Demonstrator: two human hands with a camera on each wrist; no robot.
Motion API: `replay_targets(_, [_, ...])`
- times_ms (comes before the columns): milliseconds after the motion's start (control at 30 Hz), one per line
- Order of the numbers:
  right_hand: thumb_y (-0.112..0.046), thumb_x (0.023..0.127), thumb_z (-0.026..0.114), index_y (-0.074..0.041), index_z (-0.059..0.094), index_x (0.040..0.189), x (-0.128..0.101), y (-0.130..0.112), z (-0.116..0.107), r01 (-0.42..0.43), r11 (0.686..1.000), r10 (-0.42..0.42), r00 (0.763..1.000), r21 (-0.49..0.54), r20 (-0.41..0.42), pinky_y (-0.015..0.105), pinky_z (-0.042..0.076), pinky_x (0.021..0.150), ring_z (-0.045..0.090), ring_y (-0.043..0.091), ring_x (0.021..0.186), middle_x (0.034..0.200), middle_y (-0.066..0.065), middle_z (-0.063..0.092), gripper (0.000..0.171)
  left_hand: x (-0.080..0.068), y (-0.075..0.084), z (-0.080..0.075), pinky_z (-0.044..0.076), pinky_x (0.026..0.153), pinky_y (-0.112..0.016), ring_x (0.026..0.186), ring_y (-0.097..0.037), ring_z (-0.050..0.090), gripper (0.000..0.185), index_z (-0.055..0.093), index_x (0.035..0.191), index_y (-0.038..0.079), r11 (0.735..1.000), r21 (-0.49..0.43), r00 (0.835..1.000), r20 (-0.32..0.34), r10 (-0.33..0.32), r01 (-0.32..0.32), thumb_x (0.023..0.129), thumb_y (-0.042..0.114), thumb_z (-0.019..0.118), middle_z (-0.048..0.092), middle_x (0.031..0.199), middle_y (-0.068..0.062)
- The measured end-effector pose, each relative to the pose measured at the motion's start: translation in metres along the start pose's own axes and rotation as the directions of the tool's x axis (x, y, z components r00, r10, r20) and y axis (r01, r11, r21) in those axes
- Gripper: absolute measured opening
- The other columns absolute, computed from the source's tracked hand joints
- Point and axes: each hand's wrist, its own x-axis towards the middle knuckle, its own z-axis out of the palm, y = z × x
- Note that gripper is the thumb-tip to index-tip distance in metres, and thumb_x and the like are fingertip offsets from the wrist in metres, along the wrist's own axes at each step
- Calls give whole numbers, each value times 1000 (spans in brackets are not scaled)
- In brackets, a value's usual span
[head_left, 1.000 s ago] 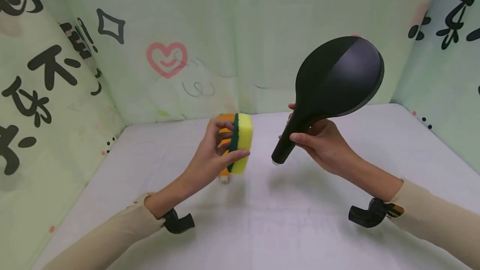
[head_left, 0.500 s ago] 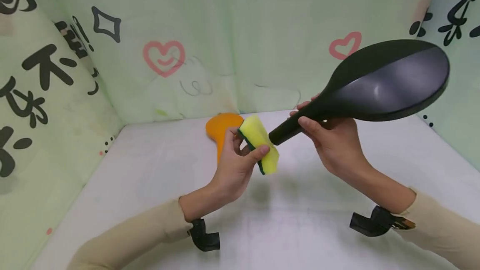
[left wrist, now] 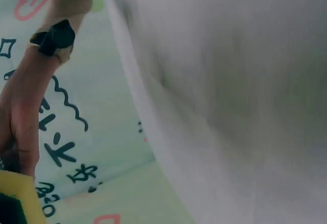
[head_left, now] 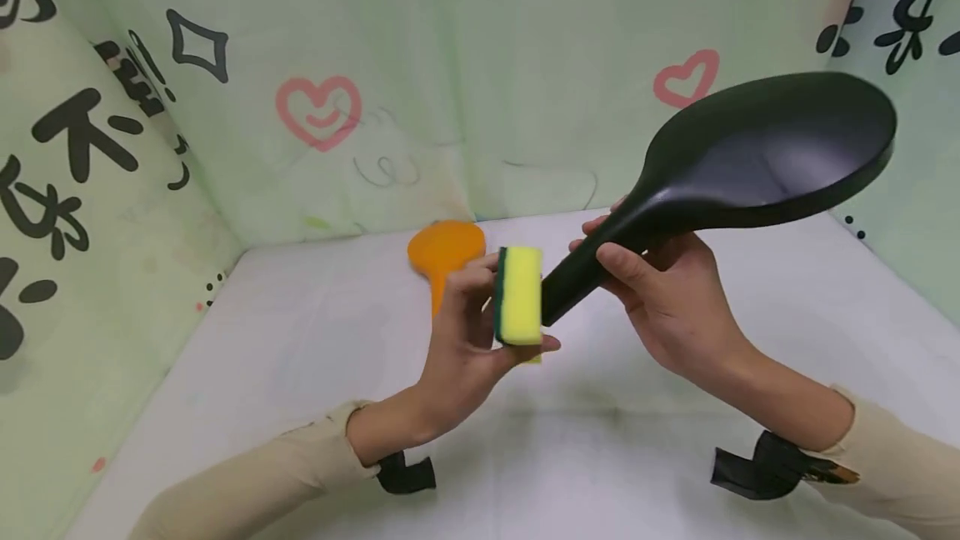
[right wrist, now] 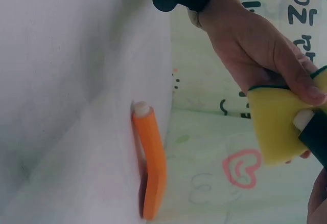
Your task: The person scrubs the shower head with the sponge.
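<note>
My left hand [head_left: 465, 365] pinches a yellow sponge [head_left: 521, 297] with a dark green scouring side, held upright above the table. In my right hand [head_left: 678, 298] is the handle of a black paddle [head_left: 765, 152], its broad rounded head tilted up to the right. The handle's lower end meets the yellow face of the sponge. From the right wrist view, the pale tip of the paddle's handle [right wrist: 317, 137] lies against the sponge [right wrist: 276, 132], and my left thumb rests on the sponge's edge. The left wrist view catches only a corner of the sponge [left wrist: 25, 185].
An orange paddle [head_left: 447, 248] of similar shape lies on the white-covered table [head_left: 315, 340] behind my left hand, which hides part of its handle. Pale green curtains [head_left: 390, 48] with drawn hearts and black lettering surround the table's back and sides.
The left hand has carried the sponge rightward to the handle end and turned it upright. The right hand has tipped the black paddle's head to the right and lower.
</note>
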Motion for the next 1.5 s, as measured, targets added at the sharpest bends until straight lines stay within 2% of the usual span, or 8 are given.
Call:
replay_targets(67, [9,96,61,0,53,123,-1,-4,2,-2,998,1,1000,-62,-19,38,55,96,70,25,108,113,10,64,29,6,2,-5,53,102,-40,120,-37,52,69,40,120,0,945,269,978,137,155,-187,71,-13,87,47,132,-26])
replay_targets(233, [9,93,67,-1,56,119,-4,-8,4,-17,952,7,999,-304,-35,33,58,91,70,23,108,111,12,65,30,13,13,-10,51,104,-35,114,-34,58,56,51,117,4,542,690,875,421,240,-480,78,17,91,57,128,-22])
replay_targets(300, [2,94,69,-3,57,119,-6,-10,4,-50,901,40,999,-431,-31,31,58,89,71,21,107,113,12,66,28,13,19,-10,51,103,-34,111,-33,61,56,54,116,2,498,737,886,427,181,-457,79,23,90,60,126,-22])
replay_targets(533, [-8,101,63,-9,46,143,-7,-26,-3,-23,741,219,953,-671,209,24,53,98,57,17,129,137,5,59,46,16,29,-11,54,97,-25,111,-21,59,65,47,124,1,826,564,970,212,-117,-24,77,15,90,57,120,-11])
replay_targets(667, [2,99,60,-8,46,146,-3,-39,-11,99,739,207,909,-667,363,21,50,100,51,14,135,140,5,59,50,19,30,-10,56,92,-25,105,-17,61,66,45,129,1,904,414,967,166,-192,108,79,10,89,59,118,-9])
replay_targets(1033, [-15,101,64,-15,46,148,-5,-28,-8,104,613,301,886,-783,353,27,56,92,64,19,120,129,3,64,50,40,31,-6,49,107,-39,120,-24,52,69,37,132,-3,981,-21,981,20,-192,193,84,19,82,50,131,-13])
replay_targets(1367, [-12,108,50,-2,36,153,4,-29,-16,-85,865,336,831,-495,444,32,49,105,57,31,127,143,18,50,49,54,29,-2,46,109,-44,122,-33,51,79,41,130,-11,987,124,995,2,98,-98,66,-18,86,48,130,-26])
replay_targets(1500, [-12,106,54,-3,38,153,3,-26,-18,-111,833,371,839,-542,398,30,50,103,58,27,128,142,16,52,50,51,28,-3,48,108,-41,124,-31,51,76,43,126,-9,972,207,994,16,112,-113,65,-15,88,48,132,-26])
